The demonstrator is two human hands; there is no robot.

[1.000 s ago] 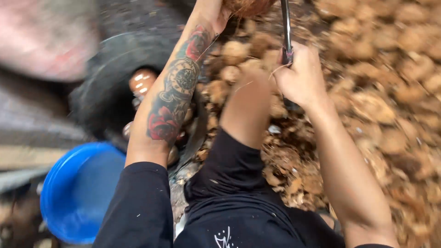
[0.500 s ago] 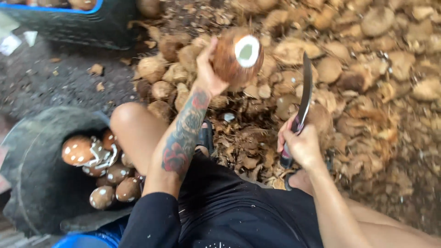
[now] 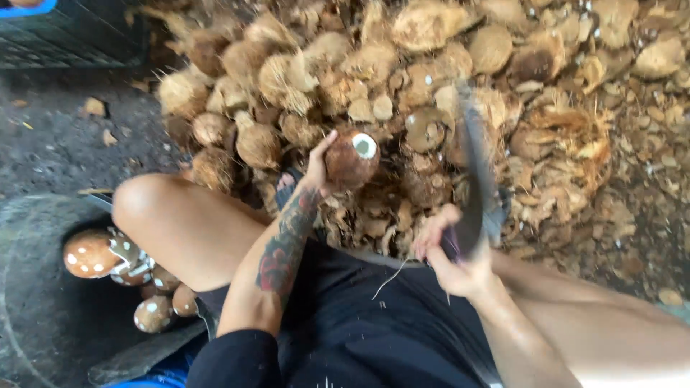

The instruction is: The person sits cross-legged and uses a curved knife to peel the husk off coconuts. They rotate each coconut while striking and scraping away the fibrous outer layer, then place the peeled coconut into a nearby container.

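Ahead of you the husk pile (image 3: 503, 108) covers the ground, whole hairy coconuts mixed with torn shells, close enough to reach while you sit; at your left the tub (image 3: 43, 302) lies low beside your knee, holding peeled nuts (image 3: 90, 253), brown with white spots where the skin is shaved through, so finished pieces sit just next to you; a dark crate (image 3: 72, 36) stands at the far left corner; your blade (image 3: 474, 179), blurred, points up and away from you over the pile; your right hand (image 3: 453, 259) is closed around its handle near your lap; your left hand (image 3: 316, 169) grips the coconut (image 3: 351, 159) from the side, held out over the husks with its cut white end turned up and clear of your fingers, facing the blade.
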